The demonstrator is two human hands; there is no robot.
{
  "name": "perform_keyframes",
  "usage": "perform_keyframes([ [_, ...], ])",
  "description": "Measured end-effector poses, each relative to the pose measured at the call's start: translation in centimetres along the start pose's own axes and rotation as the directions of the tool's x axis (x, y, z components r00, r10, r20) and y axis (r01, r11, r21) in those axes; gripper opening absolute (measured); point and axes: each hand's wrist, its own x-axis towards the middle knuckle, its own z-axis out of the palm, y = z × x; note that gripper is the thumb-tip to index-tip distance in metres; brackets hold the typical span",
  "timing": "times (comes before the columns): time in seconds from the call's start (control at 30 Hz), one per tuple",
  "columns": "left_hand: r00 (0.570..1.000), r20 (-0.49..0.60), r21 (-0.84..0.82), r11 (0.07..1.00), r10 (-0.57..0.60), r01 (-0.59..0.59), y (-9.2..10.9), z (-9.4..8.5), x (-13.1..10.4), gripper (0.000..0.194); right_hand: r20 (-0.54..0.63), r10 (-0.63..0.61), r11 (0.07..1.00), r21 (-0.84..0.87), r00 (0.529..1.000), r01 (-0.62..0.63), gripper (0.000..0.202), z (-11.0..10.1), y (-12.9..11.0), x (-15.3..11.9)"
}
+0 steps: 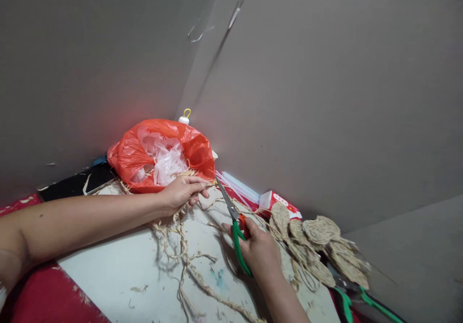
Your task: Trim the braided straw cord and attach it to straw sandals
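Note:
My left hand [184, 193] pinches the end of a thin straw strand between thumb and fingers, just in front of the red plastic bag [130, 155]. In my right hand [262, 253] is a pair of scissors [236, 233] with green and orange handles. Their blades point up toward the left fingertips; whether they touch the strand I cannot make out. Below the left hand, a twisted straw cord [202, 284] with loose frayed ends hangs down and runs across the white board [108, 260].
Coiled straw pieces [321, 230] are heaped at the right, near more green handles [345, 303]. Behind lie a red-and-white packet [278, 203] and pale plastic strips [240, 186]. A black flat object [75, 183] sits at the left. Grey walls [325, 96] close off the back.

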Motion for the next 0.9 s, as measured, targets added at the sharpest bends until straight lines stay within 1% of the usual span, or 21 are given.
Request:
perform_keyframes([
  [0.07, 1.0, -0.003, -0.016, 0.999, -0.03, 0.029, 0.4, 0.1, -0.2, 0.016, 0.018, 0.03, 1.0, 0.003, 0.999, -0.03, 0.031, 0.2, 0.2, 0.0],
  [0.17, 0.999, -0.001, -0.078, 0.996, -0.05, 0.05, 0.6, 0.2, -0.2, 0.013, 0.035, 0.048, 0.999, 0.001, 0.998, -0.049, 0.032, 0.4, 0.4, 0.1],
  [0.23, 0.999, 0.008, -0.104, 0.993, -0.052, 0.053, 0.4, 0.1, -0.1, 0.022, 0.043, 0.047, 0.999, 0.0, 0.998, -0.047, 0.032, 0.4, 0.4, 0.1],
  [0.3, 0.999, 0.018, -0.106, 0.993, -0.049, 0.051, 0.2, -0.1, 0.2, 0.025, 0.037, 0.029, 1.0, 0.007, 0.999, -0.029, 0.032, 0.4, 0.4, 0.1],
  [0.37, 0.998, 0.024, -0.109, 0.993, -0.051, 0.053, 0.0, -0.2, 0.3, 0.024, 0.026, 0.004, 1.0, 0.022, 1.0, -0.004, 0.033, 0.4, 0.4, 0.1],
  [0.43, 0.996, 0.034, -0.125, 0.989, -0.079, 0.083, 0.0, -0.3, 0.4, 0.022, 0.025, -0.015, 0.999, 0.034, 1.0, 0.014, 0.034, 0.3, 0.3, 0.1],
  [0.53, 0.991, 0.06, -0.149, 0.98, -0.123, 0.13, 0.1, -0.4, 0.5, 0.02, 0.042, -0.036, 0.999, 0.037, 0.998, 0.035, 0.033, 0.1, 0.2, 0.1],
  [0.63, 0.988, 0.078, -0.131, 0.981, -0.135, 0.144, 0.2, -0.7, 0.7, 0.014, 0.059, -0.056, 0.998, 0.045, 0.997, 0.053, 0.033, 0.0, 0.1, 0.1],
  [0.7, 0.975, 0.107, -0.091, 0.975, -0.193, 0.203, 0.0, -0.8, 0.8, 0.009, 0.069, -0.064, 0.997, 0.046, 0.996, 0.061, 0.033, -0.1, 0.0, 0.1],
  [0.8, 0.93, 0.153, -0.029, 0.939, -0.334, 0.342, -0.4, -1.0, 0.8, 0.006, 0.097, -0.078, 0.997, 0.029, 0.992, 0.075, 0.03, -0.1, -0.1, 0.0],
  [0.83, 0.919, 0.162, -0.029, 0.929, -0.359, 0.368, -0.5, -1.0, 0.8, 0.007, 0.106, -0.081, 0.997, 0.02, 0.991, 0.08, 0.029, -0.1, -0.1, 0.0],
  [0.9, 0.92, 0.174, -0.057, 0.929, -0.351, 0.365, -0.7, -1.1, 0.8, 0.007, 0.108, -0.09, 0.996, 0.004, 0.99, 0.09, 0.027, -0.1, 0.0, 0.0],
])
